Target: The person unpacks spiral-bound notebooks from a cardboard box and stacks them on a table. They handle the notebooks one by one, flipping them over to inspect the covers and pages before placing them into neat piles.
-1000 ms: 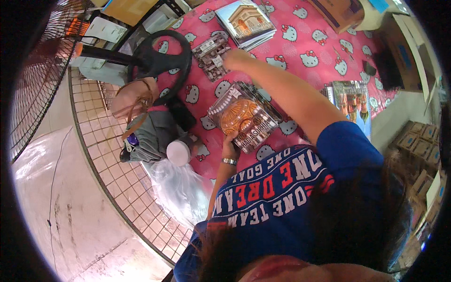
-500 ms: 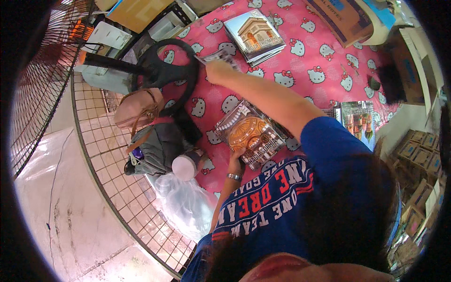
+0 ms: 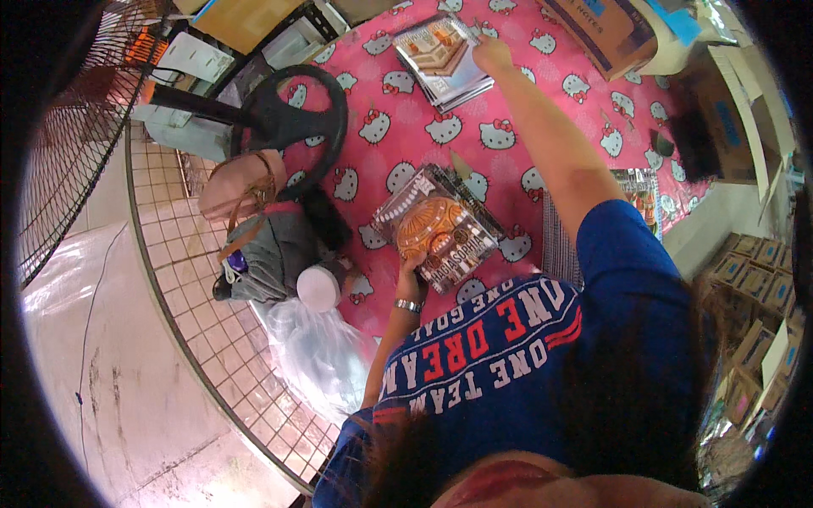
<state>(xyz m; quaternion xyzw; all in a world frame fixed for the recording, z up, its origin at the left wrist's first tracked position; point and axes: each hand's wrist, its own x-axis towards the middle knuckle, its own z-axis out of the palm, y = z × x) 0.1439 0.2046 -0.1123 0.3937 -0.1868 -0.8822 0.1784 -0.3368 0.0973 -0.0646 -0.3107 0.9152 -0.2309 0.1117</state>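
My right hand [image 3: 493, 57] reaches far out to a stack of spiral notebooks [image 3: 445, 63]. Its fingers are closed at the right edge of the top notebook, whose cover pictures a pale building. Nearer to me, my left hand [image 3: 412, 275] grips the lower left edge of a second notebook pile [image 3: 440, 229], with orange domes on the top cover. The thumb lies over that cover; the other fingers are hidden beneath. Partly behind my right arm lie more spiral notebooks [image 3: 639, 190].
A pink cat-patterned cloth [image 3: 500, 135] covers the table. At left are a black wheel-shaped stand [image 3: 334, 118], a pink bag [image 3: 246, 186], grey cloth [image 3: 267, 262], a white-lidded tub [image 3: 318, 289] and clear plastic [image 3: 318, 360]. Cardboard boxes [image 3: 601, 34] stand at the far right.
My right hand has moved from beside the wheel-shaped stand to the far stack, right and away. A building cover now tops that stack instead of the arch cover. My left hand keeps its grip.
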